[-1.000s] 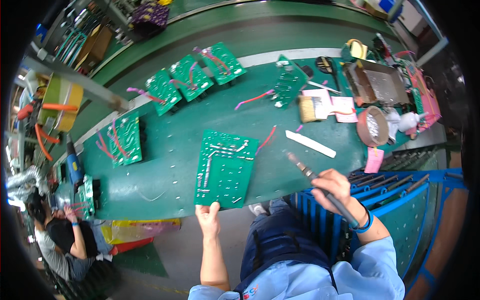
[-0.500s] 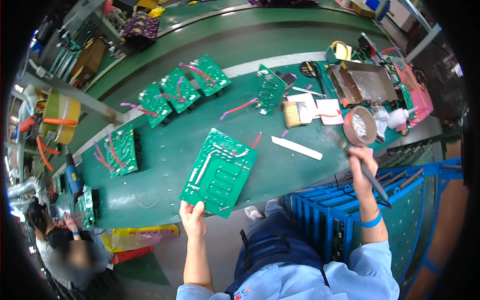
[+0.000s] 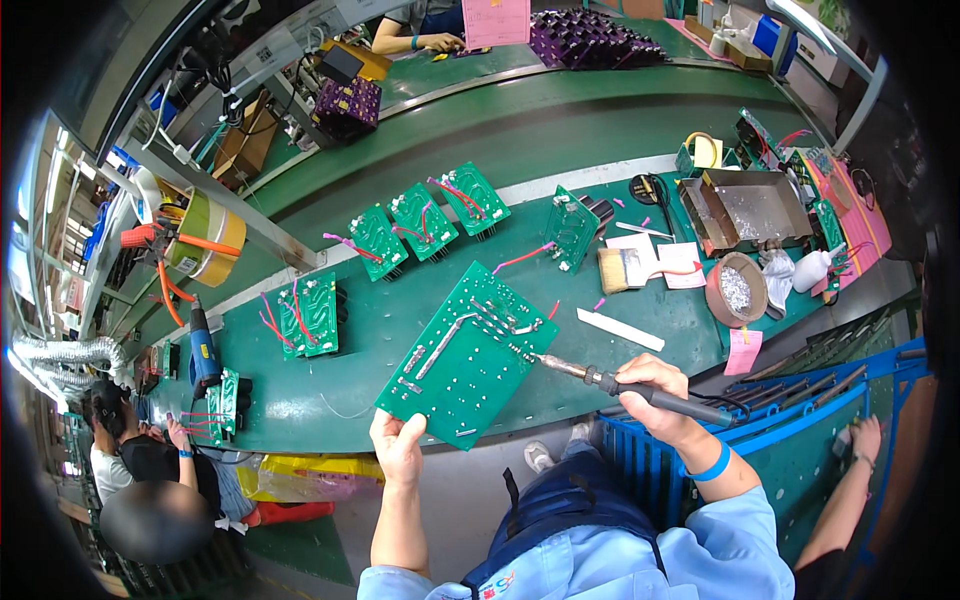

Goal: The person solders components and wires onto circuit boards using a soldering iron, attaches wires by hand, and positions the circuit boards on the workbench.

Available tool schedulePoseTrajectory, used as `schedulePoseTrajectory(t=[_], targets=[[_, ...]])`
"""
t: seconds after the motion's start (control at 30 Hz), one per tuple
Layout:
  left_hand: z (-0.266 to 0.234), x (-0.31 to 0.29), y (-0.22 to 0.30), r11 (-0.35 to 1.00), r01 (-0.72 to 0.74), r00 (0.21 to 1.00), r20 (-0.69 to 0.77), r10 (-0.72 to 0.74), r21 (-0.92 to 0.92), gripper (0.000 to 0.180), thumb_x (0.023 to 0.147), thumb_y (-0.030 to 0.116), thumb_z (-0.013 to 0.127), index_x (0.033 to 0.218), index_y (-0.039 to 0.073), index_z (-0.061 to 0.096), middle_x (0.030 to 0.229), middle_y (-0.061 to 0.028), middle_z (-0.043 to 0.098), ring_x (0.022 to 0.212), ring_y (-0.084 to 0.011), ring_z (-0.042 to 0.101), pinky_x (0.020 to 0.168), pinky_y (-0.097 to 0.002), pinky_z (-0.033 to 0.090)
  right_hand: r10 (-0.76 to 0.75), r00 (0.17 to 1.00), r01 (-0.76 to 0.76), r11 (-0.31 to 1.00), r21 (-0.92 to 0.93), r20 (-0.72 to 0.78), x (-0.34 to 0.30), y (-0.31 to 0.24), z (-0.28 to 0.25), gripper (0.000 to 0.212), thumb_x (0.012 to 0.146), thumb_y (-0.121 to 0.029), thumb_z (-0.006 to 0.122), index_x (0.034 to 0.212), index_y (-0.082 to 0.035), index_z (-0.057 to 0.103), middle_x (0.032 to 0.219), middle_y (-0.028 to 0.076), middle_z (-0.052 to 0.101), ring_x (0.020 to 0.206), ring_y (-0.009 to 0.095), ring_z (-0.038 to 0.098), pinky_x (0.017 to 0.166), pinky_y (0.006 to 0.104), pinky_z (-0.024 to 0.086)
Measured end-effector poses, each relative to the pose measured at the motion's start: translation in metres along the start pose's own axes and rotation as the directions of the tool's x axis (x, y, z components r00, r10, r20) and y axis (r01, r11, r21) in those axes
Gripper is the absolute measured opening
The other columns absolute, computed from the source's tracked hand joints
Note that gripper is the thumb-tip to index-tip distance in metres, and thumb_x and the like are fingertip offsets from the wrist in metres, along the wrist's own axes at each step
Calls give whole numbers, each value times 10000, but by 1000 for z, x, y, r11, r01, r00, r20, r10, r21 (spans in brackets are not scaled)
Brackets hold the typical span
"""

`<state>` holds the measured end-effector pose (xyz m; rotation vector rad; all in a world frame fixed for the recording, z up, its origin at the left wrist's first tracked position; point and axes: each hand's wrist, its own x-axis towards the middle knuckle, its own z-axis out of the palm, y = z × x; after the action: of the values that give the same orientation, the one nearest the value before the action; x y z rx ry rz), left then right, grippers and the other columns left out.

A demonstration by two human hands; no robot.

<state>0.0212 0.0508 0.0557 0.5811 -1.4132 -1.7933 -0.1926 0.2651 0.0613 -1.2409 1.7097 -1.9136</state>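
I hold a large green circuit board (image 3: pixel 466 354) tilted above the near edge of the green tabletop (image 3: pixel 360 330), its solder side toward me: a rectangular panel, rotated so one corner points away, crossed by thick silvery solder tracks and dotted with small bright joints. My left hand (image 3: pixel 400 450) is clamped on the board's lower corner, thumb on its face and fingers behind. My right hand (image 3: pixel 650 390) is closed around the dark handle of a soldering iron (image 3: pixel 610 382), whose metal tip touches the board's right edge near a cluster of joints; a blue band circles that wrist. The two hands are well apart, one on each side of the board. Beyond the board, several smaller green circuit boards (image 3: pixel 420 220) with pink and red leads lie along the tabletop. To the right lie a white strip (image 3: pixel 620 329), a bristle brush (image 3: pixel 614 270), pale paper slips (image 3: pixel 684 265), a round container of solder bits (image 3: pixel 735 290) and a metal tray (image 3: pixel 760 208). A blue rack (image 3: pixel 790 400) stands beside my right arm, and another person's hand (image 3: pixel 865 438) shows at its far right.
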Motion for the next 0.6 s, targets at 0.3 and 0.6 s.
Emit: schedulePoseTrajectory(t=[0.3, 0.6], targets=[[1, -1, -3, 999, -10, 1000, 2, 10, -35, 370, 720, 12, 549, 1079, -30, 471, 1031, -87, 551, 937, -159, 520, 851, -272, 377, -1, 1000, 1, 1000, 26, 7, -3, 3, 0, 183, 683, -11, 607, 864, -6, 585, 744, 111, 570, 647, 184, 547, 588, 273, 433], [8, 1, -2, 999, -7, 999, -47, 5, -48, 391, 689, 5, 569, 1068, -35, 483, 996, -86, 562, 898, -149, 528, 824, -275, 392, 24, 1000, -23, 998, 52, -1, -4, 7, -3, 181, 682, -7, 605, 861, -9, 584, 742, 105, 571, 652, 178, 546, 588, 271, 431]])
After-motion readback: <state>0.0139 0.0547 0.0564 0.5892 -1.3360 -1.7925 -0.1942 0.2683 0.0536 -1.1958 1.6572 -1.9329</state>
